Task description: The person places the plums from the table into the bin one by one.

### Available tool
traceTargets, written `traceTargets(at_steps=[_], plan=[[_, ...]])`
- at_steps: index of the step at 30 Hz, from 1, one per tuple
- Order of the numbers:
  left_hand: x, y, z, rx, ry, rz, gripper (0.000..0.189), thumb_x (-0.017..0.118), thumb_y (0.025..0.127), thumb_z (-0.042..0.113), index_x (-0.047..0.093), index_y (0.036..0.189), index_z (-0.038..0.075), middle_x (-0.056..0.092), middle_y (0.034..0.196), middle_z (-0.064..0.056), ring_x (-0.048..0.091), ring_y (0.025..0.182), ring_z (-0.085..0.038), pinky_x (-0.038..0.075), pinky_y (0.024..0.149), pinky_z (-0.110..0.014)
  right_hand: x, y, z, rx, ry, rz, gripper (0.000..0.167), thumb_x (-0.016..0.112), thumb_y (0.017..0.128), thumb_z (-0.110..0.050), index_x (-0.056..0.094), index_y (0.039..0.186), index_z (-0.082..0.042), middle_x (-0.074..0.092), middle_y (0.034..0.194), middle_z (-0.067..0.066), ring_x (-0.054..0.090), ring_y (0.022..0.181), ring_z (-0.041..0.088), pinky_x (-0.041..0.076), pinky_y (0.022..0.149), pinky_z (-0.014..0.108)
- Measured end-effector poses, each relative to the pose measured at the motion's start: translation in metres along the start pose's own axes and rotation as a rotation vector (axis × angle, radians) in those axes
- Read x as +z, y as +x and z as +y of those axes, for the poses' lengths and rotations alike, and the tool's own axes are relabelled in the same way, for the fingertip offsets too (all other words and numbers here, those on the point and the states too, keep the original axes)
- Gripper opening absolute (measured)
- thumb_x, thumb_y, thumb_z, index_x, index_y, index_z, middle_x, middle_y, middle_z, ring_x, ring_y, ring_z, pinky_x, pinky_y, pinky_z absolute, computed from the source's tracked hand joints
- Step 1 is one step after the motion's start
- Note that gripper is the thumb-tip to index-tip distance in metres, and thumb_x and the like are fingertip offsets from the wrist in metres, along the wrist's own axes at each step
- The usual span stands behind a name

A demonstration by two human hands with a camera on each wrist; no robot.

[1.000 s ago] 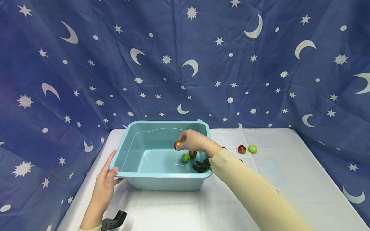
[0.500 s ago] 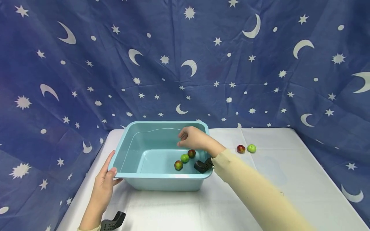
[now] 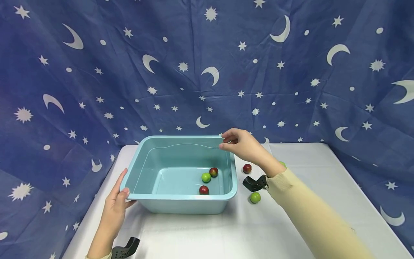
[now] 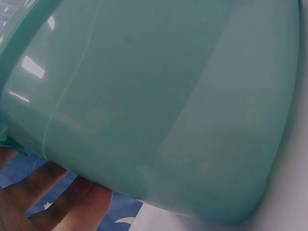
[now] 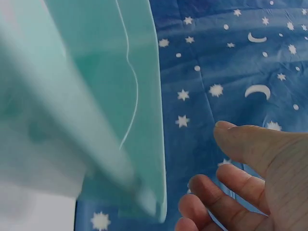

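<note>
My left hand [image 3: 114,208] grips the left front corner of a light blue plastic basin [image 3: 181,196], thumb on the rim and fingers against the outside wall. In the left wrist view, the fingers [image 4: 82,209] lie along the basin wall [image 4: 144,96]. Inside the basin are a small green apple [image 3: 206,177], a dark red apple [image 3: 214,172] touching it, and a red apple [image 3: 203,190] near the front wall. My right hand [image 3: 247,146] hovers over the basin's right back rim, fingers loosely bent, holding nothing. The right wrist view shows thumb and fingers [image 5: 236,178] apart.
Right of the basin, on the white-clothed table [image 3: 323,194], lie a red apple [image 3: 247,168] and a green apple [image 3: 255,197]. Another green apple [image 3: 283,164] is partly hidden behind my right forearm. A blue star-and-moon curtain [image 3: 181,72] hangs behind the table.
My right hand let go of a red apple inside the basin, and it rolled to the front. The hand then rose and moved right to the rim. My left hand stayed on the basin.
</note>
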State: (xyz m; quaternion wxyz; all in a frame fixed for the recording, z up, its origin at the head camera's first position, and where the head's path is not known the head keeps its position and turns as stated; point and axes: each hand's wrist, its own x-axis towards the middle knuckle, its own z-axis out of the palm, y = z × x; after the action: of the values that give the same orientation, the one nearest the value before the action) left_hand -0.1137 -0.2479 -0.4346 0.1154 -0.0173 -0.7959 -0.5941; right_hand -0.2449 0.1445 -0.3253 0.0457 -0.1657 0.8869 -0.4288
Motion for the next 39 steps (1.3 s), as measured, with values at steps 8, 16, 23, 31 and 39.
traceTargets(at_steps=[8,16,23,31,39], plan=[[-0.002,-0.001,-0.002,0.004,-0.021,0.009,0.051,0.034,0.103,0.019,0.029,0.153,0.033,0.028,0.152,-0.014,0.052,0.113,-0.008,0.053,0.077,-0.023,-0.010,-0.022,0.029,0.023,-0.039,0.041,0.042,0.073,0.086,-0.034,0.062,0.120,-0.012,0.064,0.110,0.005,0.058,0.098,0.022,0.050,0.085,0.040],[-0.001,-0.001,-0.002,0.011,-0.055,0.013,0.052,0.035,0.103,0.017,0.030,0.153,0.031,0.031,0.151,-0.015,0.054,0.113,-0.011,0.053,0.078,-0.023,-0.008,-0.051,0.071,0.037,-0.065,0.048,0.046,0.076,0.083,-0.036,0.063,0.119,-0.012,0.065,0.109,0.005,0.061,0.095,0.020,0.052,0.084,0.040],[-0.001,-0.001,-0.002,0.005,-0.042,0.017,0.052,0.035,0.103,0.017,0.030,0.153,0.031,0.031,0.150,-0.015,0.054,0.111,-0.010,0.053,0.078,-0.023,0.005,-0.077,0.110,0.118,-0.009,0.027,0.050,0.078,0.081,-0.039,0.063,0.119,-0.010,0.064,0.108,0.007,0.060,0.093,0.021,0.053,0.077,0.035],[0.000,-0.001,-0.003,0.013,-0.022,0.015,0.051,0.034,0.104,0.017,0.030,0.153,0.031,0.030,0.150,-0.016,0.055,0.110,-0.009,0.053,0.078,-0.023,0.021,-0.098,0.147,0.215,-0.022,0.007,0.048,0.079,0.081,-0.032,0.063,0.118,-0.005,0.064,0.097,0.002,0.059,0.088,0.017,0.051,0.077,0.032],[0.000,0.000,-0.002,0.016,-0.030,0.008,0.051,0.034,0.104,0.017,0.029,0.153,0.032,0.029,0.152,-0.015,0.055,0.111,-0.011,0.053,0.078,-0.025,0.032,-0.109,0.163,0.265,0.014,-0.012,0.051,0.081,0.078,-0.036,0.064,0.116,-0.006,0.065,0.103,0.003,0.059,0.091,0.016,0.051,0.078,0.032]])
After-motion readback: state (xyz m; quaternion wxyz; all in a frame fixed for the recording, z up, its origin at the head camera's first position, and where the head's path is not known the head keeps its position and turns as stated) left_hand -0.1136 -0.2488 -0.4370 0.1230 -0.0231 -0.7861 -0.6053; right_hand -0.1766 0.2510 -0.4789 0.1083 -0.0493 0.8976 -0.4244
